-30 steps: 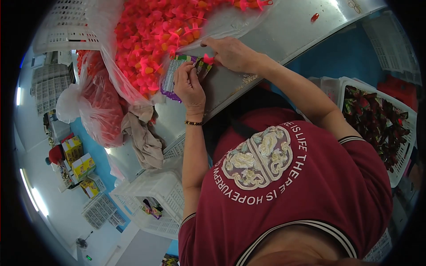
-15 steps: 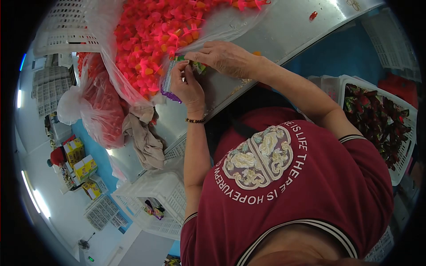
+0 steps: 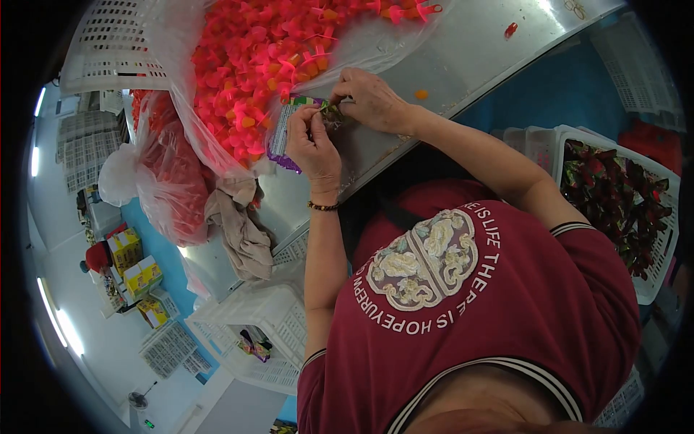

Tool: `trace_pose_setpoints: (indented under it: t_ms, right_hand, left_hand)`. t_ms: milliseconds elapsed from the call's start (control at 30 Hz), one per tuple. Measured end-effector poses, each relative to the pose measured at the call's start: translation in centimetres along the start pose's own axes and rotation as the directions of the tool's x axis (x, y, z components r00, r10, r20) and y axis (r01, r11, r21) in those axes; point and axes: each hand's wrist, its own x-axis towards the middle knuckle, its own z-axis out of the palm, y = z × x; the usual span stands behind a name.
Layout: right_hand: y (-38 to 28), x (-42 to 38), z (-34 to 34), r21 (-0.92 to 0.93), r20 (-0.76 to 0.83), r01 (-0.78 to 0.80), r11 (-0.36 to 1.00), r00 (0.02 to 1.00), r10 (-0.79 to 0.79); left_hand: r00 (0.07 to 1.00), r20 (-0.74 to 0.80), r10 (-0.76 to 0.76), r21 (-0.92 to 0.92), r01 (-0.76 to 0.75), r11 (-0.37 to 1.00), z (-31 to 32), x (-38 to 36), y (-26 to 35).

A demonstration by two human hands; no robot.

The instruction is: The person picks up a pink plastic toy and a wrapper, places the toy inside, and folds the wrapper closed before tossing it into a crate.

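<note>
Left of the left hand (image 3: 316,147), a crumpled beige cloth (image 3: 238,226) lies at the edge of the metal table (image 3: 473,61). Well apart on the same side: yellow cartons (image 3: 142,277), a co-worker in red (image 3: 98,257) just beside them, detail indistinct, a fan (image 3: 138,399) and lit tube lights (image 3: 65,325). Beyond the right hand (image 3: 371,103), thin loops (image 3: 575,9) rest near the table edge; a red object (image 3: 650,148), partly hidden, sits well to its right
</note>
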Motion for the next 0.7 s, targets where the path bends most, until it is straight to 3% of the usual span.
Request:
trace_pose_setpoints:
  t_ms: [33, 67, 133, 167, 233, 267, 300, 333, 367, 400, 433, 467, 500, 533, 567, 600, 667, 700]
  right_hand:
    - [-0.3, -0.2, -0.1, -0.081, -0.1, 0.064, 0.995, 0.992, -0.072]
    - [-1.4, -0.1, -0.9, -0.081, -0.098, 0.066, 0.994, 0.992, -0.074]
    - [-3.3, 0.4, -2.8, 0.43, 0.019, -0.101, 0.897, 0.994, 0.103]
    - [-3.5, 0.5, -3.0, 0.43, 0.022, -0.101, 0.897, 0.995, 0.102]
    - [-3.8, 0.6, -3.3, -0.012, 0.085, 0.071, 0.997, 0.994, -0.07]
    - [-4.0, 0.8, -3.8, -0.013, 0.084, 0.072, 0.997, 0.994, -0.07]
    - [-4.2, 1.2, -4.6, -0.181, 0.131, 0.109, 0.977, 0.988, -0.086]
    - [-4.7, 1.7, -5.8, -0.342, 0.18, 0.152, 0.927, 0.979, -0.094]
    - [-6.2, 2.0, -7.8, -0.343, 0.18, 0.152, 0.927, 0.979, -0.094]
    - [-8.3, 2.1, -10.5, 0.013, 0.152, 0.173, 0.985, 0.973, -0.173]
    - [-9.5, 2.0, -12.1, 0.364, 0.096, 0.184, 0.913, 0.968, -0.234]
    - [-8.5, 2.4, -13.1, 0.526, 0.158, 0.031, 0.85, 0.978, -0.133]
    - [-7.4, 2.4, -14.4, 0.652, 0.227, -0.13, 0.747, 0.974, -0.028]
    - [-7.9, 2.8, -14.4, 0.247, 0.222, -0.145, 0.958, 0.971, 0.09]
    - [-6.0, 3.1, -13.5, -0.125, 0.169, 0.109, 0.986, 0.982, -0.087]
    - [-3.6, 2.9, -13.4, -0.499, 0.204, 0.302, 0.812, 0.952, -0.229]
    - [-5.7, 0.2, -14.7, -0.286, -0.095, 0.242, 0.927, 0.956, -0.279]
    - [-5.8, -1.1, -15.8, -0.225, -0.122, 0.1, 0.969, 0.984, -0.13]
  left_hand:
    - [0.997, -0.029, -0.078, -0.069, 0.076, 0.995, 0.0, 0.1, 1.1]
    - [0.986, -0.054, -0.158, -0.14, 0.15, 0.979, -0.1, 0.2, 1.8]
    - [0.98, -0.082, -0.181, -0.127, 0.17, 0.977, -0.2, 0.6, 1.6]
    - [0.974, -0.108, -0.201, -0.115, 0.189, 0.975, -0.3, 0.8, 1.6]
    - [0.98, -0.064, -0.186, -0.162, 0.174, 0.971, -0.4, 1.2, 2.5]
    - [0.986, -0.018, -0.165, -0.211, 0.158, 0.965, -0.5, 1.6, 3.1]
    - [0.986, -0.018, -0.165, -0.211, 0.157, 0.965, -0.8, 2.0, 3.7]
    - [0.985, -0.107, -0.137, -0.309, 0.098, 0.946, -1.3, 2.6, 4.3]
    - [0.974, -0.196, -0.116, -0.399, 0.029, 0.917, -1.9, 3.1, 4.4]
    - [0.973, -0.191, -0.131, -0.462, 0.029, 0.887, -3.2, 3.1, 3.0]
    - [0.97, -0.223, -0.097, -0.241, 0.042, 0.97, -3.9, 2.2, -0.3]
    - [0.968, -0.244, -0.058, -0.017, 0.056, 0.998, -3.7, 2.2, -0.4]
    - [0.989, -0.043, -0.145, 0.266, 0.151, 0.952, -4.1, 1.9, -0.2]
    - [0.997, 0.083, 0.008, 0.378, -0.039, 0.925, -3.5, 1.2, -0.2]
    - [0.976, 0.203, 0.074, 0.452, -0.16, 0.877, -3.1, 0.4, -1.3]
    - [0.93, 0.334, 0.151, 0.487, -0.308, 0.817, -2.9, 0.0, -2.5]
    - [0.892, 0.435, 0.122, 0.52, -0.36, 0.775, -2.6, -0.9, -3.2]
    - [0.866, 0.479, 0.143, 0.462, -0.387, 0.798, -2.8, -0.8, -2.9]
